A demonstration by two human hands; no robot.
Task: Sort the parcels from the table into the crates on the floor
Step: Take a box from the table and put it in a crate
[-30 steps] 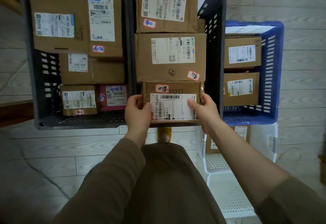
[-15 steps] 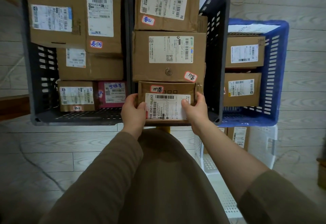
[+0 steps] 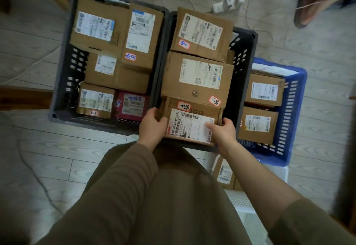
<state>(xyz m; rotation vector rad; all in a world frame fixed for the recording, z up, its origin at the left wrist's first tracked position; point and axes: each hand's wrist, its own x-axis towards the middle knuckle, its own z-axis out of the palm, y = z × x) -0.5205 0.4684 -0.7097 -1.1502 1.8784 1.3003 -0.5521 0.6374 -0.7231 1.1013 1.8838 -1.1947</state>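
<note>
Closest in, a white crate (image 3: 248, 204) with a couple of boxes sits by the right forearm. Both hands are on the small labelled parcel (image 3: 192, 127): left hand (image 3: 152, 125) curled round its left edge, right hand (image 3: 224, 131) gripping the right edge, thumb on the label. It's at the near end of the middle dark crate (image 3: 243, 65), right up against a bigger box (image 3: 196, 79). The left dark crate (image 3: 70, 71) and blue crate (image 3: 289, 113) flank it, both loaded. Way back there's a power strip (image 3: 229, 2).

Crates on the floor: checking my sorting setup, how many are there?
4: left dark crate, middle dark crate, blue crate at right, white crate nearest, at lower right. Others may be hidden.
</note>
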